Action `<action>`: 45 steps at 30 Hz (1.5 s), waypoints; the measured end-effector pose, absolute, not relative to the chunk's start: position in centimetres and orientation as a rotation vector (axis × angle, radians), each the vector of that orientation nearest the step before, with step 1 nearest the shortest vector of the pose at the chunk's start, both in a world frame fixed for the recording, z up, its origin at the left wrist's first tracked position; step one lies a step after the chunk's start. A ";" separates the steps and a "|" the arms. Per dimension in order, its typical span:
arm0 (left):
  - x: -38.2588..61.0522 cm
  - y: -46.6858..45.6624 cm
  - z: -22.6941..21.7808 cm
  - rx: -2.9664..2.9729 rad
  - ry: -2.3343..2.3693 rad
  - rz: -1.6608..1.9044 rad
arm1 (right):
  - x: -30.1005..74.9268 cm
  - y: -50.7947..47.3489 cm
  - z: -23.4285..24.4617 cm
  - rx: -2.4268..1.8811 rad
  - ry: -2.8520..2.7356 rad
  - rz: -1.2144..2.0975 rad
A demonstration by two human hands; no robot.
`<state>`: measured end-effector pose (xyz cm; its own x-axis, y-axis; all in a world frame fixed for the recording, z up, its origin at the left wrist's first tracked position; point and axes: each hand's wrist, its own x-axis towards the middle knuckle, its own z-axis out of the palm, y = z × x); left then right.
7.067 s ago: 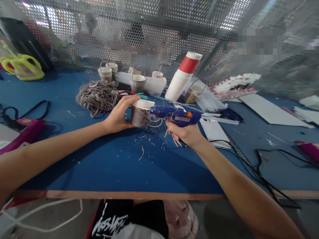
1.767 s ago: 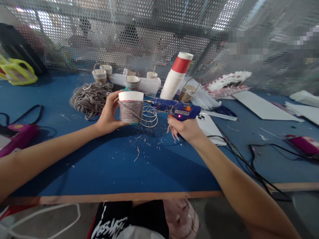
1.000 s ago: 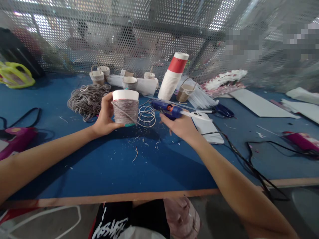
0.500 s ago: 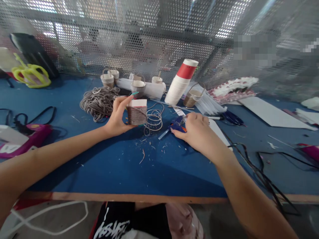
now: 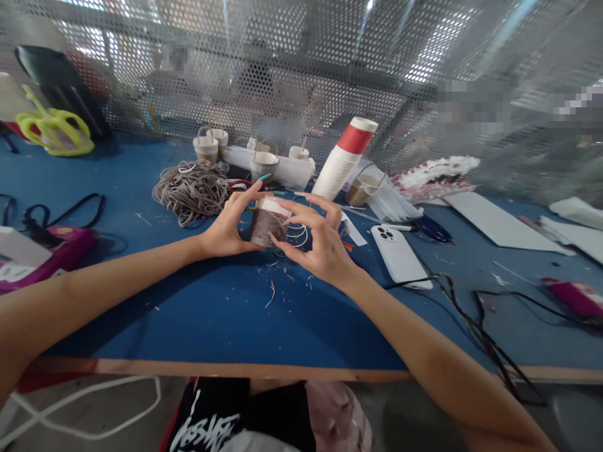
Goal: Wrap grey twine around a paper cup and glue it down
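A paper cup (image 5: 267, 227) wrapped in grey-brown cord, with a white band bare at its top, is held above the table. My left hand (image 5: 230, 223) grips it from the left, thumb below and fingers above. On its right side, the thumb and fingers of my right hand (image 5: 320, 242) close around the wrapped cord. Loose loops of cord (image 5: 299, 233) lie behind the right fingers, partly hidden. Just past that hand, the orange trigger of a blue glue gun (image 5: 348, 246) peeks out; most of the tool is covered.
A heap of grey cord (image 5: 191, 191) lies at left, with small cord-wrapped cups (image 5: 264, 164) behind. A stack of paper cups (image 5: 336, 169) leans at the back. Rightward are a white phone (image 5: 400, 256), black cables (image 5: 455, 301) and a white board (image 5: 509, 226).
My right hand has let go of the glue gun and moved left onto the wrapped cup. The cup has shifted slightly right in my left hand. The white phone now shows fully.
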<state>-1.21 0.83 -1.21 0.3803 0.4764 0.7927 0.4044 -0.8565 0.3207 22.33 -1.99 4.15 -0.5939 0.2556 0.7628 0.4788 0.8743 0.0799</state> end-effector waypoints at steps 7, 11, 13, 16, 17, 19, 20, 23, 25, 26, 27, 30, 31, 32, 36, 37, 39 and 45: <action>-1.1 0.5 -1.2 2.503 0.623 1.392 | 22.7 -2.5 3.8 -0.584 -2.183 -0.286; -1.1 0.4 -1.0 2.478 0.580 1.377 | 23.0 -2.4 4.0 -0.561 -2.179 -0.262; -1.2 0.4 -0.9 2.469 0.579 1.366 | 23.1 -2.4 4.1 -0.542 -2.187 -0.257; -1.3 0.5 -0.9 2.471 0.584 1.345 | 23.3 -2.4 4.1 -0.512 -2.199 -0.264; -1.3 0.5 -0.9 2.473 0.582 1.340 | 23.3 -2.4 4.1 -0.508 -2.201 -0.267; -1.4 0.5 -0.9 2.476 0.574 1.329 | 23.3 -2.3 4.1 -0.507 -2.213 -0.259; -1.3 0.5 -0.8 2.477 0.569 1.321 | 23.4 -2.3 4.1 -0.505 -2.225 -0.252; -1.3 0.5 -0.7 2.473 0.551 1.301 | 23.6 -2.2 4.2 -0.505 -2.275 -0.254; -1.2 0.5 -0.7 2.469 0.541 1.298 | 23.7 -2.2 4.2 -0.522 -2.306 -0.278; -1.2 0.5 -0.6 2.466 0.537 1.300 | 23.8 -2.3 4.2 -0.532 -2.318 -0.287; -1.2 0.5 -0.6 2.463 0.534 1.302 | 23.9 -2.3 4.3 -0.542 -2.326 -0.290; -1.2 0.6 -0.7 2.464 0.513 1.305 | 24.1 -2.4 4.3 -0.553 -2.336 -0.284; -1.3 0.6 -0.7 2.468 0.507 1.304 | 24.2 -2.4 4.4 -0.549 -2.343 -0.282; -1.3 0.6 -0.8 2.471 0.503 1.303 | 24.3 -2.5 4.4 -0.545 -2.355 -0.279; -1.3 0.7 -0.8 2.450 0.496 1.293 | 24.8 -2.6 4.7 -0.494 -2.411 -0.262; -1.2 0.6 -0.8 2.442 0.488 1.289 | 24.8 -2.6 4.8 -0.482 -2.410 -0.261; -1.2 0.6 -0.7 2.433 0.471 1.286 | 24.9 -2.7 4.8 -0.463 -2.395 -0.266; -1.2 0.6 -0.6 2.440 0.476 1.267 | 25.1 -2.6 4.8 -0.354 -2.283 -0.344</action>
